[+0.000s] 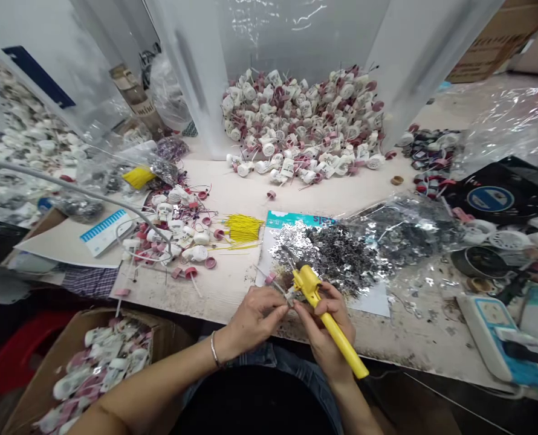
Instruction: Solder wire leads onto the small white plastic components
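My right hand [330,329] is wrapped around a yellow soldering gun [312,287] whose dark tip points up and left, away from me. The thumb of the same hand reaches toward a small white plastic part [291,295] near the table's front edge. My left hand [257,317] is closed, its thumb and forefinger pinching at that part. A pink piece [270,278] on a pale stem is just beyond the left fingers. Past the gun lie heaps of small black components [341,251] and shiny silver pieces [296,238] on a printed sheet [275,216]. Fingers hide much of the white part.
A bundle of yellow wires [244,228] lies left of the sheet, beside white-and-pink assemblies [196,235]. More fill a bin [305,121] at the back and a cardboard box [160,338] at lower left. A power strip [500,338] is at right; a grey cable [69,187] arches at left.
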Demonstrator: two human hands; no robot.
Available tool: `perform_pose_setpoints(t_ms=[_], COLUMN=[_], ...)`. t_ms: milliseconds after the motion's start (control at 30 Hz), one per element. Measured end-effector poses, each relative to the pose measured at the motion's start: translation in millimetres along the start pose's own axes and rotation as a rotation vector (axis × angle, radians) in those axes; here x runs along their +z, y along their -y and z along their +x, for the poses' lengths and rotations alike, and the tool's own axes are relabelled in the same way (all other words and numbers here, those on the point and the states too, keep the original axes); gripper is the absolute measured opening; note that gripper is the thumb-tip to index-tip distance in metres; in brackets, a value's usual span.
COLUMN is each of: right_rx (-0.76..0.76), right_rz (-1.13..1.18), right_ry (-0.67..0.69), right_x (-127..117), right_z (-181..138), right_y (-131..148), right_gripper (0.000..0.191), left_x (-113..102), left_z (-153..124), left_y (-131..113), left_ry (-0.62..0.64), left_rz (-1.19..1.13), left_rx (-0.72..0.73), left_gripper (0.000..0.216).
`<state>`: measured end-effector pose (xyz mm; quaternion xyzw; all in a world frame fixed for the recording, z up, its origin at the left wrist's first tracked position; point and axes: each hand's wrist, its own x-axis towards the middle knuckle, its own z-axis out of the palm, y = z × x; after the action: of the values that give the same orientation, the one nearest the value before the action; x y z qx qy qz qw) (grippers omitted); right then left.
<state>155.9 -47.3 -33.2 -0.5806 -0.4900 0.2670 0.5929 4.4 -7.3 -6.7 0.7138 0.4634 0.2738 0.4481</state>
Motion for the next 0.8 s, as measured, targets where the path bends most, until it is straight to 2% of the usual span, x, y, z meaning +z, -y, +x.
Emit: perform_pose_setpoints(t_ms=[100,167,300,367,500,567,633,733,800], right_rx=[-0.064,-0.170,-0.363,-0.403,-0.425,-0.409,-0.407,-0.407,-0.366], right_rz=[-0.040,-0.113,-0.264,-0.270,-0.243,-0.216,-0.199,-0.290,-0.304], right_ry=[0.063,0.109,0.032,0.052,0.078,0.050,0.032,0.165,0.182], right_x=[-4.3,-7.7,-6.3,-5.0,-14.6,-27.2,-43.6,-68.4,-79.9], right_z=[0.8,3.3,14.1,19.8,19.1,10.5,-1.9,-20.7,-29.5], right_y=[3.4,-0.7,-21.7,-30.9,-28.3,-17.8,-5.7,9.0,15.1], right_gripper=[0.021,0.020,0.017,0.014,0.013,0.026,0.045,0.043,0.039], left_x=[-2.1,-4.0,-5.2,-4.3,-2.4,-2.1,-1.8,-0.5,0.9], left_z=[4.0,7.1,11.7,13.2,18.1,21.8,25.5,29.4,30.6], left_y=[0.1,0.8,2.1,1.4,-3.3,-5.8,-7.5,-8.6,-8.8], left_ry=[-0.046,-0.045,0.041,0.089,0.083,0.068,0.076,0.088,0.080], left_rz=[-0.179,-0.174,0.161,0.315,0.485,0.484,0.459,0.461,0.477], left_rx=[-0.152,-0.192,-0.121,-0.081,0.044,0.067,0.045,-0.004,-0.024], left_gripper=[0.018,0.016,0.009,0.008,0.011,0.010,0.010,0.011,0.011])
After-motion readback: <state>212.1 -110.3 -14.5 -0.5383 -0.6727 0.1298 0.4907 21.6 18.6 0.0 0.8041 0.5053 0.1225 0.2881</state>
